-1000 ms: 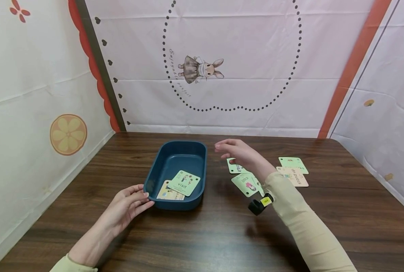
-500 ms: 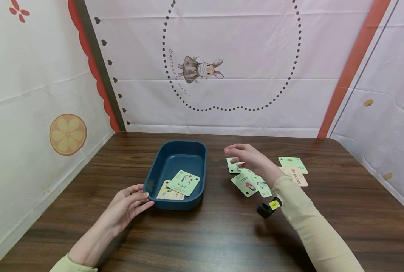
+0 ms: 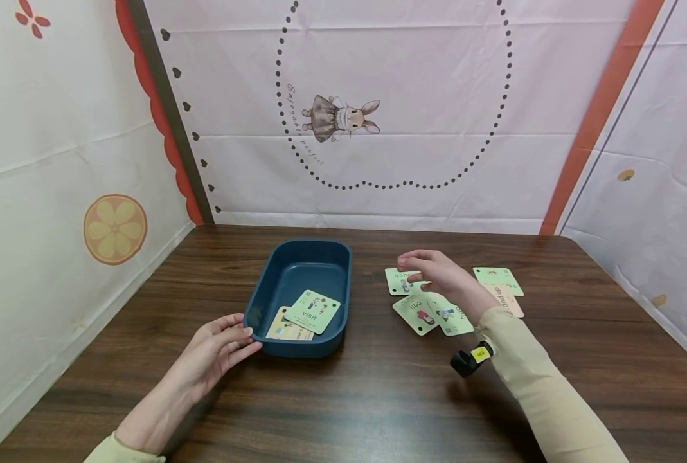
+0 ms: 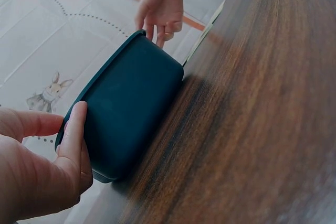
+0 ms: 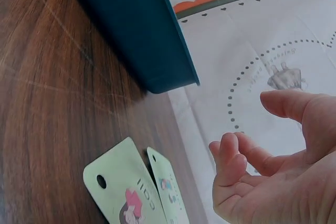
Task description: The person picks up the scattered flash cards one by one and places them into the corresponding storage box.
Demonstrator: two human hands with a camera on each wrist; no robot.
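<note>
A dark blue rectangular bin [image 3: 303, 349] stands on the table, and my left hand [image 3: 216, 357] pinches its near left corner. In the left wrist view the thumb is at the rim and the fingers lie on the bin's outer wall [image 4: 128, 98]. Inside lie a green "visit" card [image 3: 314, 313] and, partly under it, a yellow card [image 3: 281, 330]. My right hand [image 3: 447, 278], fingers loosely bent and holding nothing, hovers over several green word cards, among them a "call" card [image 3: 414, 315]. Part of another green card [image 3: 400, 283] is hidden behind the fingers.
Farther right, a peach "stand up" card [image 3: 509, 301] overlaps a green card [image 3: 498, 278]; my right forearm covers part of the peach one. The brown wooden table [image 3: 320, 411] meets a patterned cloth [image 3: 436, 116] at the back and both sides.
My right hand has moved to the right, from beside the bin to over the green cards, uncovering more of them. The left hand and the bin have stayed put.
</note>
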